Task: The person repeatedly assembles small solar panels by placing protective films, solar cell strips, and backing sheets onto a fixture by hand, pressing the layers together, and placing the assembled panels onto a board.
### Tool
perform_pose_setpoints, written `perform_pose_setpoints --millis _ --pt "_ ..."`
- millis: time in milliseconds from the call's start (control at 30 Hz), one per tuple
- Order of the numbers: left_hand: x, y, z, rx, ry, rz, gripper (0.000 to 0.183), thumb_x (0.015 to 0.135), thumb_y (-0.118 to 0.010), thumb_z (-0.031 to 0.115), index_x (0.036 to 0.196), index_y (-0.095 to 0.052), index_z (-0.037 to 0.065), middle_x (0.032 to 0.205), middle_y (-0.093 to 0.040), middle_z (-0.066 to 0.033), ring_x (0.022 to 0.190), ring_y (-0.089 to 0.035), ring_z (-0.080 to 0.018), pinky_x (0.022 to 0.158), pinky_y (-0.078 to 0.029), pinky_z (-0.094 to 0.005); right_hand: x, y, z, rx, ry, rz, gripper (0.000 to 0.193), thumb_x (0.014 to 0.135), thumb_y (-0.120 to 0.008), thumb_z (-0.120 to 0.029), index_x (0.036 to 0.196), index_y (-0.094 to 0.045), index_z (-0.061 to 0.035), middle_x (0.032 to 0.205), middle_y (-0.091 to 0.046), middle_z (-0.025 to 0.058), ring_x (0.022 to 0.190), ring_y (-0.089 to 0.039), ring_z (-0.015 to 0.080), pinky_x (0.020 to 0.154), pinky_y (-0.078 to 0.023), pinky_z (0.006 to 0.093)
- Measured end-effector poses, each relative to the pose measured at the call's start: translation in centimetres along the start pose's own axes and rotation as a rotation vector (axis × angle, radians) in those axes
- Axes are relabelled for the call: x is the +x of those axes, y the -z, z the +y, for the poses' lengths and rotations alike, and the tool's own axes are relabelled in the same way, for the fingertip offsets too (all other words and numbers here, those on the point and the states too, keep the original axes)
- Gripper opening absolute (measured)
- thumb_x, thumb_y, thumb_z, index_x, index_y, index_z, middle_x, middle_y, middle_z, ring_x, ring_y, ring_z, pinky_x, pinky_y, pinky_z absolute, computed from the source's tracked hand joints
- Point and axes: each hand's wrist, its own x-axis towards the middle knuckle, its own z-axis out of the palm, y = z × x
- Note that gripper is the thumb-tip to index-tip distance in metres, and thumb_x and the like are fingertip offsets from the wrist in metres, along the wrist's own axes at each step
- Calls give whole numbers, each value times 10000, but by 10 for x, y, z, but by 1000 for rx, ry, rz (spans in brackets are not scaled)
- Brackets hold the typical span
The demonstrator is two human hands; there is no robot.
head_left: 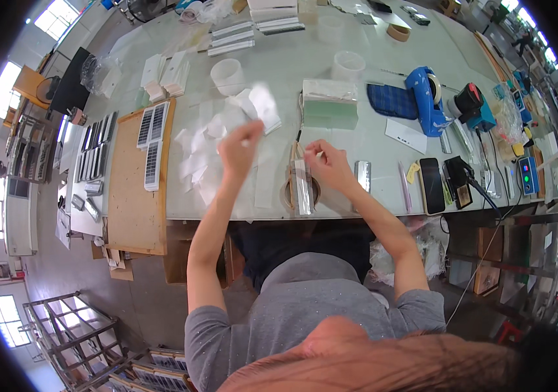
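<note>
My left hand [238, 153] is raised over a loose pile of white slips [207, 150], its fingers pinched. A white slip [264, 108], smeared by motion, is at its fingertips. My right hand [331, 168] is curled with fingertips drawn together, close to the far end of a silver strip [303, 188]. Whether anything thin is between those fingertips is too small to see. The silver strip lies lengthwise in front of me, over a brown tape roll [316, 191]. To its right lies another silver piece [362, 175].
Beyond my hands stands a pale green block [330, 112]. Two translucent round cups [228, 76] stand farther back. On the left, a wooden board [136, 215] carries dark-gridded panels [152, 163]. A blue tape dispenser [426, 98] and a phone [431, 186] lie on the right.
</note>
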Motion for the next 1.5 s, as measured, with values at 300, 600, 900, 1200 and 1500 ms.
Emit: perform_pose_setpoints --millis 300,600,900,1200,1500 --pt "-119 19 30 -118 -508 -425 272 756 -703 13 1021 -662 56 1068 -701 -101 802 -698 -260 656 -571 -317 -26 5 -11 221 -67 -105 225 876 -735 -227 772 -701 -29 672 -588 -64 663 -466 13 609 -342 235" --pt "-133 22 31 -73 -284 -484 90 752 -771 103 830 -731 122 822 -575 8 771 -547 -206 675 -471 -330 -28 -12 12 -428 362 170 297 694 -832 -354 723 -649 -121 778 -570 -41 826 -511 167 805 -247 393" --pt "-133 20 26 -46 -340 -479 85 746 -775 121 817 -729 128 807 -572 10 742 -526 -205 662 -449 -336 -29 -12 17 -481 415 195 251 706 -804 -345 742 -655 -145 850 -559 -43 884 -500 184 795 -250 407" --pt "-129 19 28 9 -420 -527 108 764 -749 135 849 -685 117 992 -626 -12 991 -589 -229 820 -473 -368 -29 -11 20 -525 416 180 286 692 -811 -357 790 -654 -140 904 -552 -15 920 -498 200 805 -259 416" --pt "-128 7 36 133 -460 -524 261 711 -694 86 949 -588 66 1205 -612 -96 1172 -575 -282 1000 -452 -456 -37 4 13 -383 537 103 530 662 -823 -447 1013 -590 -124 1012 -546 32 982 -502 236 854 -291 427"
